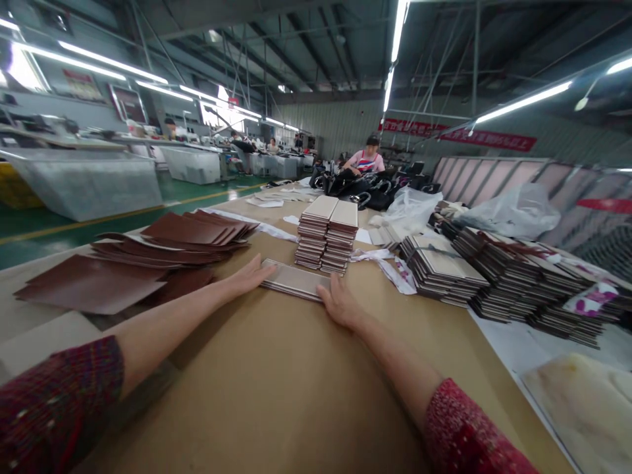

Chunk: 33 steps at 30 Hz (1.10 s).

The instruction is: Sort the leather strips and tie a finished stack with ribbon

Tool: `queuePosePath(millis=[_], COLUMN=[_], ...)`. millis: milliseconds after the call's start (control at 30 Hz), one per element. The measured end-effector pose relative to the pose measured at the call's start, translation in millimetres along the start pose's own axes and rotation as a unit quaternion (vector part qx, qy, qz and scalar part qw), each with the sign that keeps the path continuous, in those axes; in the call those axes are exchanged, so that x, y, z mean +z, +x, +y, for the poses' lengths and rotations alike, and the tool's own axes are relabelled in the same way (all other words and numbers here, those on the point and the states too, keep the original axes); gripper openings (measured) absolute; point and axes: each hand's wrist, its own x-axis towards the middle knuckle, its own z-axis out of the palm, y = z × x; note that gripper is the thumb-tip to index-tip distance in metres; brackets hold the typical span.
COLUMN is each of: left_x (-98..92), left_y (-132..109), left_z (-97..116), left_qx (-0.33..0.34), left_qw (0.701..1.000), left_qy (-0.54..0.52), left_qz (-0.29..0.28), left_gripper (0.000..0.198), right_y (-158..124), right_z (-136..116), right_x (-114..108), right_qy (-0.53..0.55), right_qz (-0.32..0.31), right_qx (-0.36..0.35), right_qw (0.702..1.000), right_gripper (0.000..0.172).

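A low stack of flat rectangular panels (295,280), pale on top with brown edges, lies on the tan table before me. My left hand (251,274) grips its left end, fingers along the short edge. At the opposite end, my right hand (342,301) holds the stack with the thumb near the top face. Just behind it stand two taller piles of similar panels (326,234), side by side and almost touching the low stack. To the left of my left hand lie loose brown leather sheets (93,280) in a spread, overlapping heap.
More bundled panels (444,266) are piled along the right side, near white cloth strips (395,266). Black bags (380,189) lie at the table's far end, where a person (366,160) stands. A clear plastic bag (409,209) sits nearby. Grey bins (83,184) stand on the floor left.
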Motion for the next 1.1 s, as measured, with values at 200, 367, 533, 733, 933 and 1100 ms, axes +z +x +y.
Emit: queuePosePath(millis=[200,367,533,733,933,1100], left_x=[-2.3,-24.4,-29.7,34.3,42.5,6.7], left_y=[-14.5,-109.4,-271.2,-341.8,-333.6,-322.2], left_z=[22.4,21.0,24.8,27.1,23.3,30.8], left_qx=[-0.018,0.152,0.337,0.431,0.461,0.486], left_qw=[1.000,0.986,0.914,0.886,0.868,0.843], left_qy=[-0.020,0.058,0.092,0.129,0.158,0.163], left_qz=[0.009,-0.033,-0.205,-0.111,-0.093,-0.165], left_gripper=[0.094,0.081,0.074,0.074,0.075,0.070], right_y=[-11.5,-110.4,-258.4,-311.0,-309.9,-317.5], right_z=[-18.4,-28.8,-41.1,-41.5,-48.5,-47.3], right_x=[1.0,-45.1,-63.9,-49.2,-56.1,-51.9], right_qy=[-0.014,-0.023,-0.053,-0.086,-0.115,-0.118], right_qz=[-0.005,-0.062,-0.128,-0.009,0.035,0.036], right_qx=[0.053,0.012,0.006,-0.062,-0.088,-0.086], right_qw=[0.998,0.998,0.990,0.994,0.989,0.989], right_gripper=[0.080,0.076,0.069,0.047,0.039,0.036])
